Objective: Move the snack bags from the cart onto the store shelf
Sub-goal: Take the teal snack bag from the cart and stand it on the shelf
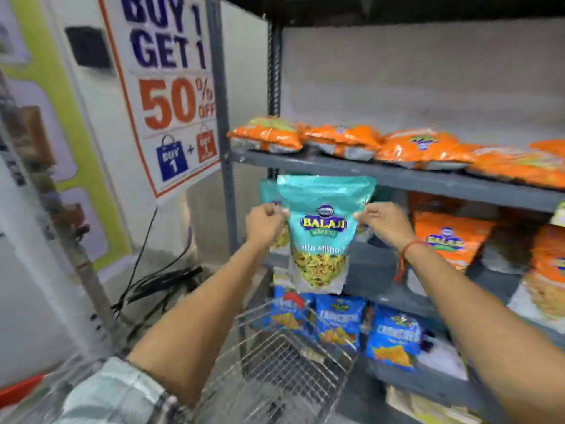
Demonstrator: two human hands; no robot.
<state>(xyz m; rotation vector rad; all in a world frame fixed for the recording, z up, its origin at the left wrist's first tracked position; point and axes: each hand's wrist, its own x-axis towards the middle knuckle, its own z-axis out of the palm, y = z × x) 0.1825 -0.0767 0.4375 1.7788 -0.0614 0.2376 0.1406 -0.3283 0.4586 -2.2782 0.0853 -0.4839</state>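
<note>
A teal snack bag (321, 240) hangs upright in front of the middle level of the grey metal shelf (397, 179). My left hand (264, 224) pinches its left edge and my right hand (385, 223) pinches its right edge. Another teal bag (268, 192) stands just behind it at the shelf's left end, mostly hidden. The wire cart (287, 362) is below my arms, and no bags show in the part of its basket that I see.
Orange snack bags (422, 148) lie along the upper level, and more orange bags (449, 240) stand at the right of the middle level. Blue chip bags (394, 338) fill the lower level. A sale poster (171, 87) hangs left of the shelf post, with black cables (159, 283) on the floor.
</note>
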